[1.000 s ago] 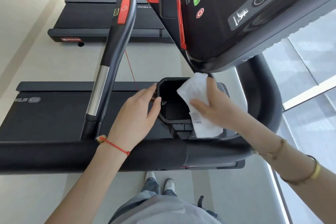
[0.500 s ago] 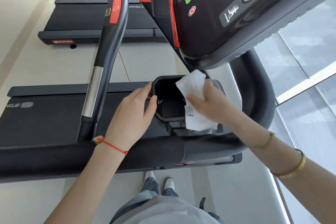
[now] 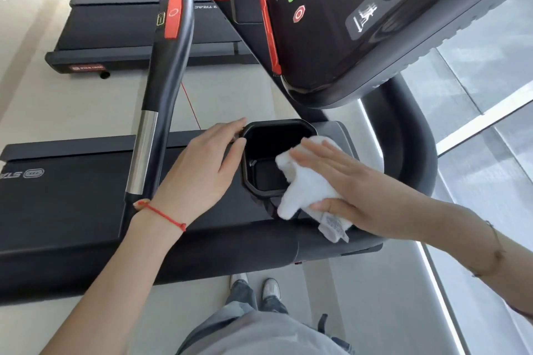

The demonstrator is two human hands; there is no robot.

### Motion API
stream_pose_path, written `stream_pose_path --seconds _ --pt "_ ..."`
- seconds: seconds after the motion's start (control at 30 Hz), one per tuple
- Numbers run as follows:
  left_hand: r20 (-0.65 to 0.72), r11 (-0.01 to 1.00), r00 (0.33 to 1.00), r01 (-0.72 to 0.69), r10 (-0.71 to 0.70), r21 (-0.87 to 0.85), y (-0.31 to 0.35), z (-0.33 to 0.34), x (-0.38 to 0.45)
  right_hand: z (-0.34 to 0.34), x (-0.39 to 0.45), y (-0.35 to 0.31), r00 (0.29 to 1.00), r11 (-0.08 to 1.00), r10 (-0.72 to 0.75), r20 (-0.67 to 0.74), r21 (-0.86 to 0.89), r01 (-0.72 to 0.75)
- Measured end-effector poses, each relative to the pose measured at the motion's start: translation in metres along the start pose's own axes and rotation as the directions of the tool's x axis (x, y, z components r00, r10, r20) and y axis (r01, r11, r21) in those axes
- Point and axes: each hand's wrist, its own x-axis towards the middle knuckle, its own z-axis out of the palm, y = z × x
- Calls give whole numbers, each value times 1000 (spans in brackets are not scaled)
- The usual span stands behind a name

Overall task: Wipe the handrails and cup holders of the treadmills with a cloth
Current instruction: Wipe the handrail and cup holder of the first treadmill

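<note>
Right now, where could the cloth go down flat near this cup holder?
Best bare patch: the treadmill deck, between the upright handrail and the front crossbar. Around the cup holder it is crowded: left hand on its rim, right hand pressing the cloth.

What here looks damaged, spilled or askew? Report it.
Nothing stands out. The cup holder looks intact and dry, the white cloth lies bunched on its right rim under the right hand, and the left hand steadies the other side.
</note>
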Motion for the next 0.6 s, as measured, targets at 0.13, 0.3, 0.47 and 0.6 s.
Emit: stream_pose_path --seconds 0.13,0.3,0.47,0.6 --pt "48 997 999 -11 14 -75 -4 4 8 3 12 -20 992 991 -91 88 -89 99" --pt "50 988 999 -12 20 -157 -10 5 8 11 48 -30 990 979 -21 141 -199 49" --pt "61 984 998 -10 22 -179 -13 7 7 7 34 -23 985 967 -28 171 -245 70" --pt "72 983 997 -10 23 -181 -14 6 6 -1 36 -19 980 958 -41 197 -270 94"
